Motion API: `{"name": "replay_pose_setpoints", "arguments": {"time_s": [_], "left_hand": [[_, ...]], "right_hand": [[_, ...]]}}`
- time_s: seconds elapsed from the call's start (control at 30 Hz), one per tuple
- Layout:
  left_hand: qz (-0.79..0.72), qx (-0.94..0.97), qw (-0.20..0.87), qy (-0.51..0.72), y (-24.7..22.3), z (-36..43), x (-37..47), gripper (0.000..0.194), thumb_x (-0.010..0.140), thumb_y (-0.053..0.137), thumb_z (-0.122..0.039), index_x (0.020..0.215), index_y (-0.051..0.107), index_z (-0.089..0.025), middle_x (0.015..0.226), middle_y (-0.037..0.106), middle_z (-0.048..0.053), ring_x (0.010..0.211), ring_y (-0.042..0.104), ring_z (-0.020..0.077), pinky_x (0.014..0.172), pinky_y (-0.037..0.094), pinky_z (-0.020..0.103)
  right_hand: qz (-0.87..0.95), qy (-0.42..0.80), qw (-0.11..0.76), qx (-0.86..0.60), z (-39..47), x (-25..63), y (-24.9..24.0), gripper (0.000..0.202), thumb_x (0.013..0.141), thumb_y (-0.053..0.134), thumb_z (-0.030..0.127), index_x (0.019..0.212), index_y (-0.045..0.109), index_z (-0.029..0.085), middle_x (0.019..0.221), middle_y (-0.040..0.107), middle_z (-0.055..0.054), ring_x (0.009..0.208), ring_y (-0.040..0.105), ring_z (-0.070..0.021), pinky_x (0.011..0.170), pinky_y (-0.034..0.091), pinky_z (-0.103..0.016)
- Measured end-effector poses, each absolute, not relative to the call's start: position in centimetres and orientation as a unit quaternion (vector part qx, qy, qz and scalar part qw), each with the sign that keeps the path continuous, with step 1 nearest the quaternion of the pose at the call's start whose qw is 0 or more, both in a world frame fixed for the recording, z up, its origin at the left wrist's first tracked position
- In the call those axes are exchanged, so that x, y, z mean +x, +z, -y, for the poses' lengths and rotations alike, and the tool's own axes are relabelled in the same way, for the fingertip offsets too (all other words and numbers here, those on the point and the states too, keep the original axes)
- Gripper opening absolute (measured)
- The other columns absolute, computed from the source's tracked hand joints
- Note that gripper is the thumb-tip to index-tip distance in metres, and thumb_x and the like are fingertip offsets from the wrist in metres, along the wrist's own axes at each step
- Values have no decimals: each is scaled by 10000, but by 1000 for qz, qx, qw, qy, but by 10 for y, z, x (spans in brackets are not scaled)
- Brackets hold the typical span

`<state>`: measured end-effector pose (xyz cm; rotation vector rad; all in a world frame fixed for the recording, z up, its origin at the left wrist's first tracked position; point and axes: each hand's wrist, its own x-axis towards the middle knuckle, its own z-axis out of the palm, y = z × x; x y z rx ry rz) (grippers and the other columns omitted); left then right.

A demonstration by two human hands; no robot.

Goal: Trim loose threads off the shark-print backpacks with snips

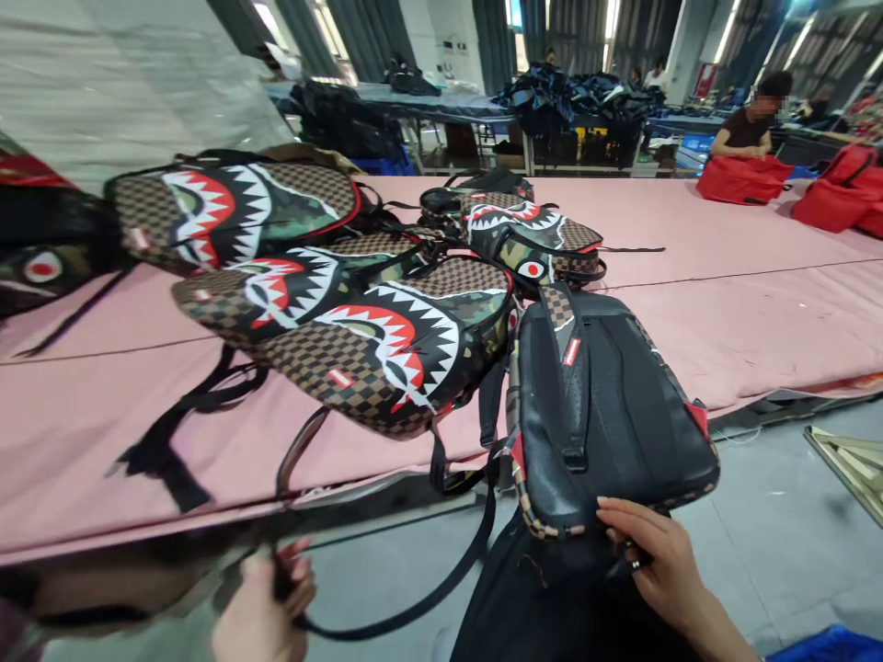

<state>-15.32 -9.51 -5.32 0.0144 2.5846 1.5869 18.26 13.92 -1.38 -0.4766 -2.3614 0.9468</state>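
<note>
Hands apart, I pinch the lower edge of a backpack (621, 405) with my right hand (659, 556), my blurred left hand (258, 602) closed on a strap (372, 633); the bag overhangs the pink table (759, 322), and a hard tug could topple it

Backpack (621, 405): black, smooth, leather-like back, slight gloss. Straps (441, 598): matt woven webbing. Table cover (745, 303): pink cloth, matt, lightly creased. Floor (759, 515): smooth, glossy tile. Wrapping (152, 92): pale, translucent plastic, wrinkled, shiny. Curtains (579, 46): dark cloth.
</note>
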Motion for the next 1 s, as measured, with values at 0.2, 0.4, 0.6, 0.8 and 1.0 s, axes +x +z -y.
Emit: {"name": "replay_pose_setpoints", "arguments": {"time_s": [0.2, 0.4, 0.6, 0.8, 1.0], "left_hand": [[-881, 163, 127, 425, -29, 6, -118, 603, 537, 586, -562, 1013, 599, -193, 1027, 624, 81, 912, 573, 275, 835, 449, 416], [-797, 265, 176, 513, -2, -38, -66, 561, 660, 542, -540, 1117, 545, -217, 1186, 576, 69, 1074, 536, 277, 986, 378, 417], [-777, 422, 156, 441, 1, -51, -63, 509, 752, 463, -514, 1213, 486, -301, 1226, 557, 34, 1160, 479, 259, 1022, 343, 438], [-785, 527, 85, 314, -3, -59, -68, 670, 766, 445, -537, 1348, 318, -231, 1284, 495, 109, 1185, 445, 279, 990, 360, 482], [-822, 486, 38, 295, 9, -65, -83, 609, 736, 487, -533, 1250, 455, -208, 1088, 622, 90, 965, 587, 269, 827, 476, 400]], "right_hand": [[751, 295, 435, -400, -175, 228, -33, 280, 839, 469, 209, 1089, 593, 226, 1108, 622, -58, 1047, 566, -199, 922, 462, -376], [593, 355, 448, -567, -214, 244, -59, 467, 836, 435, 452, 1145, 578, 132, 1179, 579, -111, 1102, 521, -259, 967, 397, -432], [594, 400, 411, -565, -186, 225, -43, 439, 852, 412, 473, 1148, 581, 196, 1153, 604, -43, 1063, 546, -243, 890, 452, -353], [621, 473, 358, -512, -151, 222, -47, 392, 861, 431, 466, 1014, 630, 165, 932, 677, -60, 808, 622, -215, 688, 492, -279], [581, 511, 373, -512, -155, 221, -60, 433, 867, 415, 467, 1104, 587, 147, 1065, 637, -101, 934, 597, -238, 801, 492, -343]]}}
